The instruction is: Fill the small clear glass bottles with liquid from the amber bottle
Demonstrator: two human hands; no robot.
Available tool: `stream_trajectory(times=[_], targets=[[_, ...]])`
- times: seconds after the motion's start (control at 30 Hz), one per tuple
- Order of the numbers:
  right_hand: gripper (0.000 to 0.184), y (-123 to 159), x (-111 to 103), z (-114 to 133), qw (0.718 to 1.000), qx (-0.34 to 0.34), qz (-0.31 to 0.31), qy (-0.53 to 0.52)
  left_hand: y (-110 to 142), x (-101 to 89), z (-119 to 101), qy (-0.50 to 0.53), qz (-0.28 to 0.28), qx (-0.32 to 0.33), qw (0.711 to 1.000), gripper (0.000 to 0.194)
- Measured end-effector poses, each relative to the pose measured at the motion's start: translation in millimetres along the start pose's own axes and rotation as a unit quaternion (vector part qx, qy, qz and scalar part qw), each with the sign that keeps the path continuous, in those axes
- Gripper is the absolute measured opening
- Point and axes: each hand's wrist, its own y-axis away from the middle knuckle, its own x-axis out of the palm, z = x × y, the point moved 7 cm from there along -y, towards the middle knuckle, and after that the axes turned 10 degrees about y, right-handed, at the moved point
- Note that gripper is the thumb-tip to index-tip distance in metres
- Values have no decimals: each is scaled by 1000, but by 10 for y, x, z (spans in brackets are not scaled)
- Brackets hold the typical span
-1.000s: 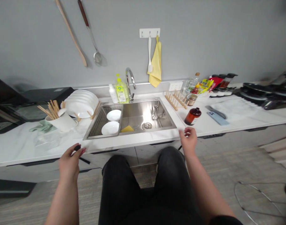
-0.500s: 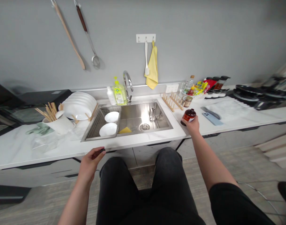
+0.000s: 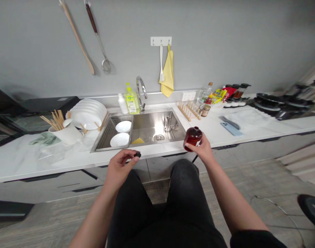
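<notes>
My right hand (image 3: 201, 148) is wrapped round a dark amber bottle (image 3: 192, 138) with an uncapped neck and a pale label, mostly covered by the fingers. The bottle is held in the air in front of the counter edge, right of the sink. Between thumb and fingertips my left hand (image 3: 123, 163) pinches a small black bottle cap (image 3: 137, 154), just in front of the sink's near edge. Bottle and cap are apart. Behind them lies the steel sink (image 3: 176, 132), with two white bowls (image 3: 120, 140) in a wire basket at its left.
Left of the sink stand white plates (image 3: 88, 115) in a rack and a white pitcher (image 3: 69, 134) of chopsticks. Soap bottles (image 3: 132, 101) stand by the faucet (image 3: 142, 91). To the right are a wooden rack (image 3: 188, 111), a jar (image 3: 205, 110), a phone (image 3: 231, 128) and pans (image 3: 266, 102).
My right hand has lifted the amber bottle off the counter and brought it left and toward me. My left hand has moved right and slightly up with the cap.
</notes>
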Motion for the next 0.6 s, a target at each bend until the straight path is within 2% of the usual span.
stream_trajectory(times=[0.07,0.13,0.23,0.3,0.37,0.6], targets=[[77,317,159,418,999,-26,27,-24,-35,346,-241,26,28,49,998,32],[81,605,309,793,996,-52,44,-60,-52,652,-439,29,57,87,994,29],[84,921,504,1216,989,-76,79,-100,-23,954,-605,14,100,116,988,21],[86,1043,588,1396,985,-84,97,-113,27,1019,-646,4,114,124,986,15],[85,1108,643,1503,984,-89,107,-116,83,992,-669,-6,110,130,985,12],[83,1205,757,1573,986,-99,100,-85,196,855,-839,-92,103,202,969,6]])
